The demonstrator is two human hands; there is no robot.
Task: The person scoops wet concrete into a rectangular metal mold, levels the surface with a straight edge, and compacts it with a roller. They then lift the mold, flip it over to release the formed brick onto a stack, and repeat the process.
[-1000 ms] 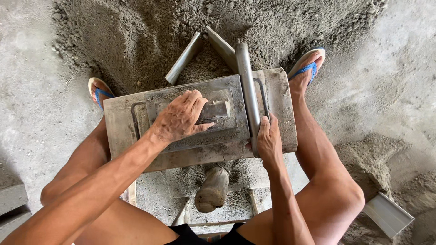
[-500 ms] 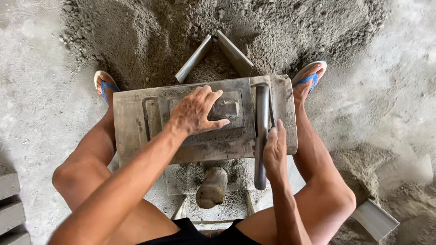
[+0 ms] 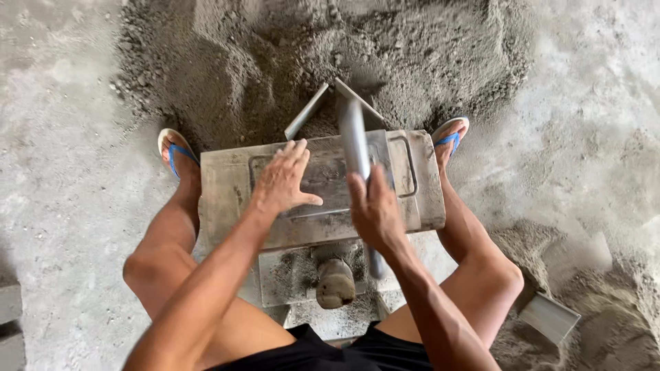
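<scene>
Here the left hand (image 3: pixel 283 180) is lying flat, fingers spread, on the grey metal mould (image 3: pixel 323 189) between the feet, while the right hand (image 3: pixel 375 213) is gripping the metal bar (image 3: pixel 355 141) across it — a slip could catch fingers — loose sand (image 3: pixel 275 62) everywhere.

Grey concrete floor (image 3: pixel 62 206) (dusty), sand heap (image 3: pixel 275 48) behind.

Left hand (image 3: pixel 282 182) flat on grey metal mould (image 3: pixel 227 199), right hand (image 3: pixel 375 209) around metal bar (image 3: pixel 354 141).
</scene>
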